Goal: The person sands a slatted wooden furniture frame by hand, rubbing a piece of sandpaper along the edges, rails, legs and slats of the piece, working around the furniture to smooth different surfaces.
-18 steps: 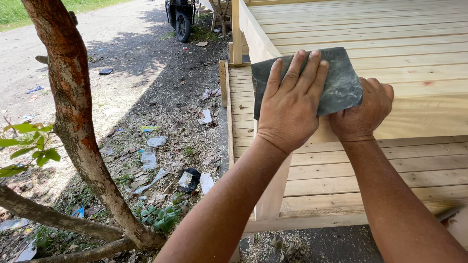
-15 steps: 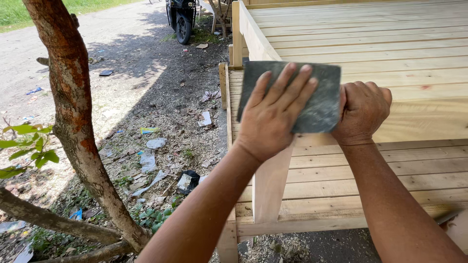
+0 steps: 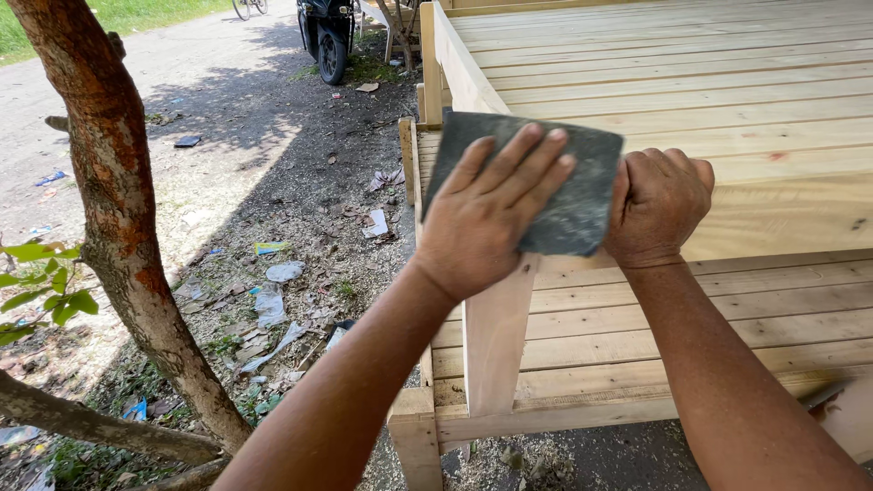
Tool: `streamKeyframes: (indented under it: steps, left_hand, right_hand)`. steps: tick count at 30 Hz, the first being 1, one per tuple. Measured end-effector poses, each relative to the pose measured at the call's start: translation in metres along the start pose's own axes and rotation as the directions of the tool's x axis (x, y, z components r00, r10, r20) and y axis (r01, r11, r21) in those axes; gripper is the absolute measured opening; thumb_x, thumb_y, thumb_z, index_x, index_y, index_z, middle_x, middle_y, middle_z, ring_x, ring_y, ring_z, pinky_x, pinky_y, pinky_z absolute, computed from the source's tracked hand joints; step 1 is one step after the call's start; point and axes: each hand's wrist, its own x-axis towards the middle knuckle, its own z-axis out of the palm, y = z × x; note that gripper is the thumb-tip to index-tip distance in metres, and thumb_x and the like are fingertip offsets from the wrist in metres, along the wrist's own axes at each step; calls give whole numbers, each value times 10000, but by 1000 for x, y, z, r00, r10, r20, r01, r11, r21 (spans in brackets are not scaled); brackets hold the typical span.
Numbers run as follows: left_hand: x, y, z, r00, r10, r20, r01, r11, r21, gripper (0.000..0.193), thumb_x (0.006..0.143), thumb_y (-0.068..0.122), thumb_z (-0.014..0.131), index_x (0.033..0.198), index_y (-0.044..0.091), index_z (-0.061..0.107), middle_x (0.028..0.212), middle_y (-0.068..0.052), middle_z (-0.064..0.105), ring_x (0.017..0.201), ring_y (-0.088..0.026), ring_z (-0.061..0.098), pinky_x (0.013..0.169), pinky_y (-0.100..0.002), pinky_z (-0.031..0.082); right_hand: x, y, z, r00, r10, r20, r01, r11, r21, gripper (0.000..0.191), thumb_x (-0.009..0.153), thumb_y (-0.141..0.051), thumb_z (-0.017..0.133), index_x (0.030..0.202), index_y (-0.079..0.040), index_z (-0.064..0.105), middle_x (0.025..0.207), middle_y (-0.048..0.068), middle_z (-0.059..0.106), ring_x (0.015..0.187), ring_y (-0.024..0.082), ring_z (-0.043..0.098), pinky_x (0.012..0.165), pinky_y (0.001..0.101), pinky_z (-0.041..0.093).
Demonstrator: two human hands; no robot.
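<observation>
The dark sanding sheet [image 3: 555, 195] is pinned flat on the pale wooden rail [image 3: 782, 214] beneath the left hand [image 3: 486, 214], fingers spread, its right edge clamped by the fisted right hand [image 3: 657, 207].

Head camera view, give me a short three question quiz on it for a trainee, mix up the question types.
1. True or false: the left hand lies flat with fingers spread on the grey sanding sheet.
2. What does the right hand grip?
A. a hammer
B. the sheet's right edge
C. the tree trunk
3. Fill in: the sheet is pressed against a pale ____ frame.

Key
1. True
2. B
3. wooden; the tree trunk stands apart, to the left on the littered ground.
</observation>
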Motion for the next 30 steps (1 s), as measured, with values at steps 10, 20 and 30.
streamKeyframes:
  steps: [10, 20, 30]
  left_hand:
    - [14, 18, 8, 998, -54, 28, 48, 980, 194, 659, 868, 239, 674, 1510, 136, 566, 1637, -40, 433, 1539, -210, 347, 1267, -477, 278]
    - [-33, -20, -29, 997, -44, -57, 44, 999, -2, 612, 947, 308, 697, 1526, 167, 557, 1649, -24, 437, 1567, -202, 349, 1297, -456, 287]
    - [12, -1, -6, 999, 43, 4, -43, 998, 55, 617, 914, 235, 675, 1511, 117, 570, 1612, -75, 469, 1499, -236, 394, 1233, -453, 323]
  right_hand:
    - [1, -9, 1, 999, 11, -36, -11, 1000, 3, 412, 1107, -323, 629, 747, -136, 558, 714, 7, 566, 729, 207, 528, 794, 397, 375]
    - [-1, -7, 1, 999, -20, -37, 22, 999, 44, 364, 1115, -222, 569, 759, -147, 597, 704, -11, 583, 714, 189, 525, 836, 405, 382]
    - [7, -13, -3, 998, -24, -52, 26, 999, 32, 395, 1015, -322, 707, 709, -121, 560, 649, 19, 546, 663, 216, 523, 736, 413, 369]
